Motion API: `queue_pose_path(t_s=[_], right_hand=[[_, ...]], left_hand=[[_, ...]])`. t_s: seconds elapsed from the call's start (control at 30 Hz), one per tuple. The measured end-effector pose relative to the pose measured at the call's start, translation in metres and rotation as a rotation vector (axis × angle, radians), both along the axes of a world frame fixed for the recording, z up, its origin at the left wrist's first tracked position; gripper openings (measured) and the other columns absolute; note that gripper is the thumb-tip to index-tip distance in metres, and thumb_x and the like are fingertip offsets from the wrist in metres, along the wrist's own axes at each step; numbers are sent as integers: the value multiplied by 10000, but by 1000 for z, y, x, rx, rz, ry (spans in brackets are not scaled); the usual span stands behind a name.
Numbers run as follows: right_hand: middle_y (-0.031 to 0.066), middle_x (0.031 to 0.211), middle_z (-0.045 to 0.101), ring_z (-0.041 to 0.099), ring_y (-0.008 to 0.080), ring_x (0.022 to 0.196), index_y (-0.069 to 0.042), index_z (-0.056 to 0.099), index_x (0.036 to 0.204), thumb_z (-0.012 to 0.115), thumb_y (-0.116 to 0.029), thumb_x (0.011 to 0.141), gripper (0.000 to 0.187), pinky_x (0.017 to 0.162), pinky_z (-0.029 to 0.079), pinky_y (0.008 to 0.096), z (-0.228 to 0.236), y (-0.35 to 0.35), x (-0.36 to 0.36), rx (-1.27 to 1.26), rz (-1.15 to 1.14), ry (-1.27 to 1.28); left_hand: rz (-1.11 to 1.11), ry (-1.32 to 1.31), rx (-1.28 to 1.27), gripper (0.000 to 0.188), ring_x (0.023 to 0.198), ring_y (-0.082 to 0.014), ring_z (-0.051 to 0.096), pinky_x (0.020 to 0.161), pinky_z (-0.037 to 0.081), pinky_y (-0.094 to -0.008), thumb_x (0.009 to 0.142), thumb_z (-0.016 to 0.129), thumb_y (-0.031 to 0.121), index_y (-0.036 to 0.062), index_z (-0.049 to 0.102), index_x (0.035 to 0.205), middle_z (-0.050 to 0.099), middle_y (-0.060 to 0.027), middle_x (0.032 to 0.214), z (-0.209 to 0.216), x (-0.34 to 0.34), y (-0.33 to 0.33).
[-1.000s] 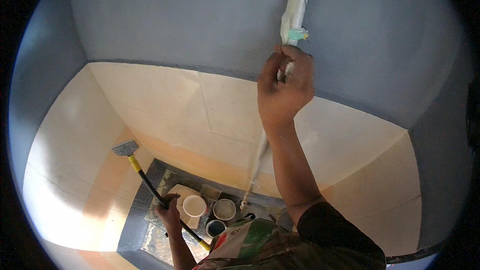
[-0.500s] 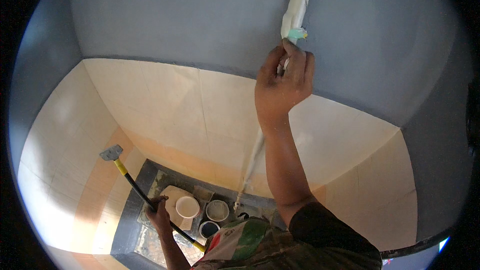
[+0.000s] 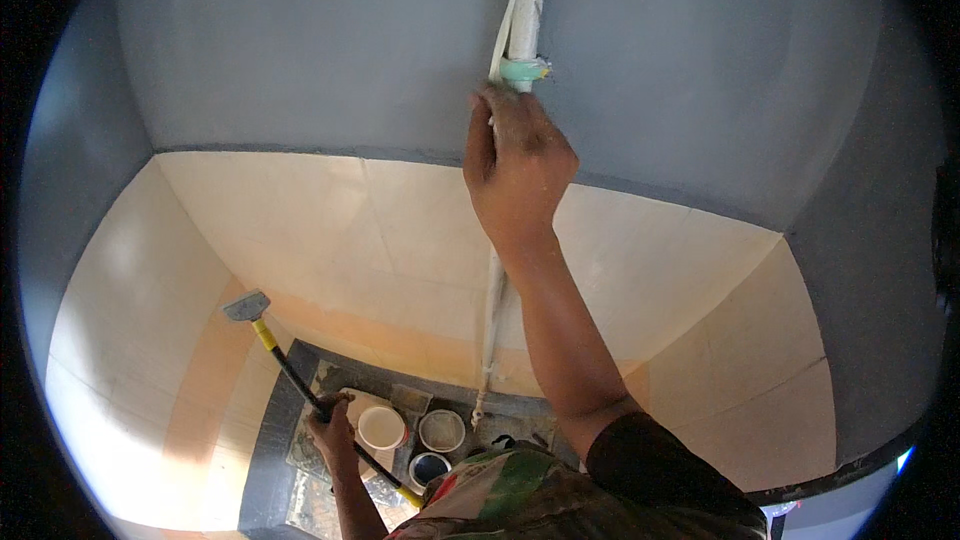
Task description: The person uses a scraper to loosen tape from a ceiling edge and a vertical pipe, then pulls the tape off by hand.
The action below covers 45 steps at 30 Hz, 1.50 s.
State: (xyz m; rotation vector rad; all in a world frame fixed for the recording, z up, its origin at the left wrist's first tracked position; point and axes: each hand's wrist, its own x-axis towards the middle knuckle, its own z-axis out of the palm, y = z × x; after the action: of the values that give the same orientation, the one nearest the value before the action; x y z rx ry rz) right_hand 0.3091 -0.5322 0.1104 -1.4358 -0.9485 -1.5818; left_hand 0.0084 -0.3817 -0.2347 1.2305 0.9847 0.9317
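Observation:
A white pipe (image 3: pixel 528 15) runs down the grey upper wall, with a pale green band (image 3: pixel 522 70) around it. Alongside its left edge hangs a narrow cream strip (image 3: pixel 507 30), like tape or wrapping. My right hand (image 3: pixel 522 155) is raised just below the band, fingers pinched on the strip's lower end; motion blurs the fingertips. Low on the left, my left hand (image 3: pixel 332 432) is wrapped around the black handle of a long scraper (image 3: pixel 290 370). Its grey head (image 3: pixel 247 306) points up and away, toward the left wall.
Below stand a white bucket (image 3: pixel 381 428), a round container with greyish contents (image 3: pixel 442 430) and one with dark contents (image 3: pixel 429 468). Cream tiles (image 3: pixel 430 220) line the lower walls. The pipe's lower length (image 3: pixel 492 330) continues toward the floor behind my right forearm.
The strip, broad over the pipe before, now hangs as a narrower band off its left side. The view has shifted, moving the pipe and right hand left in the picture. My left hand keeps the scraper.

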Motion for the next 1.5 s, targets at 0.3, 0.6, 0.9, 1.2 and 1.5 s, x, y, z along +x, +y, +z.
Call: queue_pose_path(t_s=[0.3,0.6,0.9,1.2,1.5], right_hand=[[62,740,631,512,113,530,-46,715,1122,794,-129,859,286,509,433,286,-100,-103,-79,-63,471,371],[-38,701,487,413,51,584,-47,645,1232,680,-212,1000,287,549,378,240,-216,-150,-135,-334,843,1178],[4,898,523,489,72,823,-23,585,1266,457,-335,1121,367,763,455,281,-221,-167,-193,146,1339,1732],[13,562,397,402,129,484,-56,651,875,447,-454,1105,503,509,411,353,-360,-291,-270,406,915,1835],[266,1074,712,691,431,977,-11,695,1127,524,-520,1024,547,859,537,507,-637,-645,-505,-697,-259,2382]], left_hand=[[-163,-214,-10,115,485,-36,427,414,294,-216,881,772,80,76,689,960,595,41,732,68,4,-65],[-458,-341,77,198,548,-35,513,465,330,-211,870,744,0,21,711,1065,716,-35,814,113,33,-124],[-726,-207,291,109,686,-33,575,576,455,-232,887,776,22,2,735,986,690,17,769,87,37,-198],[-748,30,425,166,731,-125,651,691,540,-294,832,818,57,5,721,956,715,-30,818,25,-64,-235],[-689,-270,88,168,669,-79,411,527,333,-236,988,625,87,105,503,873,391,19,768,-1,-91,-233]])
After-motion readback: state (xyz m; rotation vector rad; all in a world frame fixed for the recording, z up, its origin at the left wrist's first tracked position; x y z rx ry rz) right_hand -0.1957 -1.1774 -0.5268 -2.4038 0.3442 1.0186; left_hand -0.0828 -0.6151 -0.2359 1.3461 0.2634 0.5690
